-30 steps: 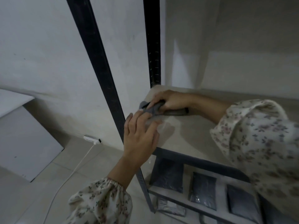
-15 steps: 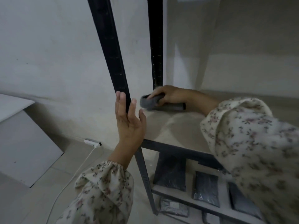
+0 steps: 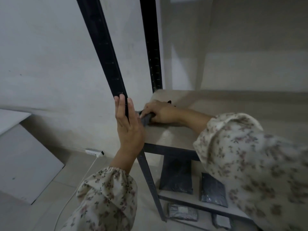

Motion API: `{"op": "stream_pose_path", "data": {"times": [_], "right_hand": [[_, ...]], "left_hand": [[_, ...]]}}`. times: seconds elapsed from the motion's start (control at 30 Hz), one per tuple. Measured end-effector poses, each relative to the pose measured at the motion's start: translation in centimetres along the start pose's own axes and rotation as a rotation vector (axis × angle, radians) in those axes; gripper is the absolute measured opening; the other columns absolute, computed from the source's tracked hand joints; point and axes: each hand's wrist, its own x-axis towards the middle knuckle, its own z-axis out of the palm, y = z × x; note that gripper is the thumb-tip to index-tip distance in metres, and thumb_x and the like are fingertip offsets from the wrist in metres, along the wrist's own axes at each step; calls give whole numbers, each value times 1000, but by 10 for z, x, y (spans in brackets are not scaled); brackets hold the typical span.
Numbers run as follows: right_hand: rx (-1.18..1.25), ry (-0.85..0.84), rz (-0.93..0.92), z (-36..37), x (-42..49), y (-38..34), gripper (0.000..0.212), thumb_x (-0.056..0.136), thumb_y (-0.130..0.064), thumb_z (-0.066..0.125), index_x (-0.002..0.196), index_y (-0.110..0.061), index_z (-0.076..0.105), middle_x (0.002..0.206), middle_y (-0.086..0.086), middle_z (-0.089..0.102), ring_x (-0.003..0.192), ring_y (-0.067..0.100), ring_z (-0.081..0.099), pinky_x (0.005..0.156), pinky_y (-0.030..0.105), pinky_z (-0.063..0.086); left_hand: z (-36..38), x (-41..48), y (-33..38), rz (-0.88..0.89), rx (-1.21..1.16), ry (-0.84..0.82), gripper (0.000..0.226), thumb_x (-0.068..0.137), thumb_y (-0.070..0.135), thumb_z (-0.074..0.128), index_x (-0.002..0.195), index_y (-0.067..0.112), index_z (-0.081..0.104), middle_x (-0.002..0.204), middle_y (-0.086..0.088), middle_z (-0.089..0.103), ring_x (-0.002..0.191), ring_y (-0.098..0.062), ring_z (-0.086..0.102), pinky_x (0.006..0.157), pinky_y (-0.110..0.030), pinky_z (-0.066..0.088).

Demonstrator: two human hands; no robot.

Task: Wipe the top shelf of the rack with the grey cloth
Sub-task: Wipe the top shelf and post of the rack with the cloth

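The rack's top shelf [image 3: 175, 134] is a beige board in a black metal frame. My right hand [image 3: 160, 112] grips the bunched grey cloth [image 3: 145, 121] and presses it on the shelf's left edge, between the two posts. Most of the cloth is hidden under the hand. My left hand [image 3: 128, 129] rests against the black front post [image 3: 108, 55] with its fingers straight up along it, right beside the cloth. The thumb is hidden.
The rear black post [image 3: 153, 55] stands at the shelf's back left corner, close to the white wall. Dark flat packets [image 3: 176, 177] lie on the lower shelf. A white power strip [image 3: 94, 151] with its cable lies on the floor, and a white cabinet [image 3: 25, 155] stands left.
My left hand left the shelf's front corner and rose onto the front post. My right hand slid the cloth from the back left corner forward along the left edge.
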Motion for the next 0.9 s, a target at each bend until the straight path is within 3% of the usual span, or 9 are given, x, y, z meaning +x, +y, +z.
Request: {"op": "stream_pose_path", "data": {"times": [0.03,0.13,0.2,0.37,0.5,0.57,0.63,0.77,0.9], "right_hand": [[-68,-18,-54,5,-5,0,37,86,-7,55,119,-22,62,116,3,56,110,20,47,95,34,38],[-64,-251,-122,-11,-21,6,41,81,3,55,117,-15,64,123,9,52,117,23,45,100,20,29],[-11,-366,-45,-28,-20,6,41,80,3,56,114,-18,65,121,2,51,116,19,46,105,27,32],[-20,-103,-63,-9,-1,-14,41,83,0,54,120,-15,62,120,9,57,104,16,48,97,29,37],[-190,-189,-200,-3,-28,-12,36,84,-5,54,117,-18,64,121,5,52,104,16,44,92,27,37],[-278,-272,-183,-19,-42,-11,37,84,-6,53,115,-23,65,110,-4,47,93,7,33,81,18,31],[-271,-263,-132,-35,-53,-11,39,81,-3,50,109,-24,67,103,-8,46,87,4,34,80,20,31],[444,72,144,-60,-66,-9,28,83,4,50,93,-19,63,87,-9,56,78,-2,51,70,9,39],[1087,159,336,-47,-72,-2,17,84,-6,45,76,-16,56,75,1,55,71,12,52,68,23,41]], "left_hand": [[-1,0,0,2,1,-4,70,94,-3,38,148,17,-2,146,-10,4,146,-15,-7,120,-38,13],[-1,-1,1,6,-7,-33,67,97,2,32,148,19,-7,153,0,-5,146,-14,-9,119,-39,15],[0,-1,1,14,1,-38,67,97,4,30,148,21,-10,155,9,-15,146,-13,-10,120,-38,14],[0,1,-1,26,22,-17,67,98,4,34,148,19,-9,155,9,-18,146,-15,-9,120,-37,11],[-1,0,2,-7,31,-15,67,97,2,32,148,18,-9,150,-6,-4,146,-15,-9,120,-39,12],[-1,-2,5,-46,74,-44,71,96,4,35,148,20,-10,147,-6,-3,146,-14,-10,120,-41,11],[-3,-7,9,-64,154,-82,69,96,14,37,148,20,-7,147,-7,-2,145,-13,-13,119,-41,5],[-7,-12,33,57,99,-102,54,92,13,43,141,13,22,135,-9,25,147,-16,-2,118,-41,5],[-4,17,71,-206,-208,-106,44,98,18,33,138,7,22,138,-5,21,141,-28,14,119,-30,-4]]}}
